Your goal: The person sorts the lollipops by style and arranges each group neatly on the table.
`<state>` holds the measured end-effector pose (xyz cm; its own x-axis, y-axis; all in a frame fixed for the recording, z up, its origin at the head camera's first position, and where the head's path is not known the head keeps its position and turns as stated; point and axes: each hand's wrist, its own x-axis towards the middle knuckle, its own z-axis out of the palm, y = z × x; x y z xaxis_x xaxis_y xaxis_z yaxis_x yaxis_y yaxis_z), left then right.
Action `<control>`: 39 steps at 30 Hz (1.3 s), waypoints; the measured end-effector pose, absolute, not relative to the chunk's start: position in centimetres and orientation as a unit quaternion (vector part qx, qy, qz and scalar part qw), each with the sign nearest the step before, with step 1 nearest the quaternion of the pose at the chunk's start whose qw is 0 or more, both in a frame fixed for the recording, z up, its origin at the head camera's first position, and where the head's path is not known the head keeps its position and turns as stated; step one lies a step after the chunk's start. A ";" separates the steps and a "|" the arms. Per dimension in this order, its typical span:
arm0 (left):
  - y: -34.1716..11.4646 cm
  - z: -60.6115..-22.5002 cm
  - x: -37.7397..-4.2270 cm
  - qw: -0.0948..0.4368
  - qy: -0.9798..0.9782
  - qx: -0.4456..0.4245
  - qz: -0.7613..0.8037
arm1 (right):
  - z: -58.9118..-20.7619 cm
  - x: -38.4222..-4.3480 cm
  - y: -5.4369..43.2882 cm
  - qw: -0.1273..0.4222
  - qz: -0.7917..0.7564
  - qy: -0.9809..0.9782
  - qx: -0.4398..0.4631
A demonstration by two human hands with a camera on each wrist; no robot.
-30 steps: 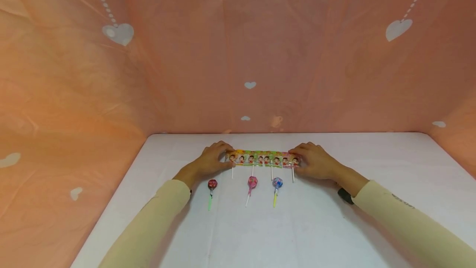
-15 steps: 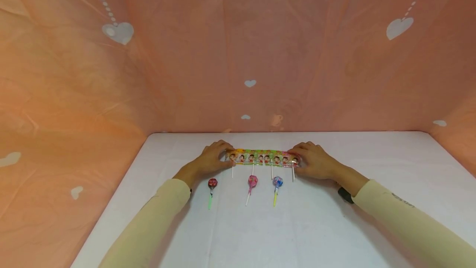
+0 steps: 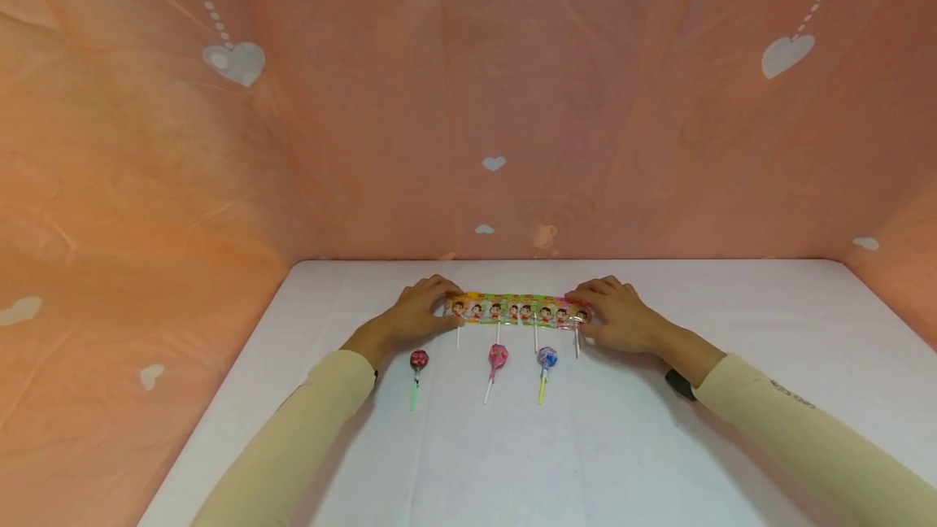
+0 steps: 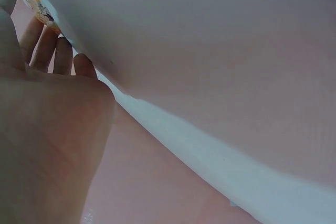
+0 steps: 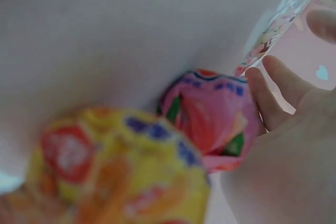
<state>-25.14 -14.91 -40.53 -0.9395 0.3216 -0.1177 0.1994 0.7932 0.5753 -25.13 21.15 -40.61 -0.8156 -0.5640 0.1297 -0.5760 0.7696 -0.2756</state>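
Note:
A colourful strip of joined wrapped lollipops (image 3: 516, 311), printed with cartoon faces and with white sticks pointing toward me, stretches between the hands. My left hand (image 3: 420, 314) pinches its left end between thumb and fingers; my right hand (image 3: 621, 317) pinches the right end. Nearer to me lie a dark red lollipop (image 3: 419, 359) with a green stick, a pink lollipop (image 3: 498, 357) with a white stick and a blue lollipop (image 3: 546, 357) with a yellow stick. In the right wrist view, a yellow-wrapped lollipop (image 5: 121, 166) and a pink-wrapped one (image 5: 210, 114) appear beside the right hand.
A white table (image 3: 498, 462) lies under everything. Behind it and at the sides hangs an orange-pink cloth (image 3: 586, 145) with pale hearts. A small dark object (image 3: 681, 385) shows beneath the right wrist.

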 end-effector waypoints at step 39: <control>-16.4 -38.7 -16.6 0.035 0.916 0.177 0.358 | -37.6 -16.0 10.2 0.051 0.360 -0.892 0.268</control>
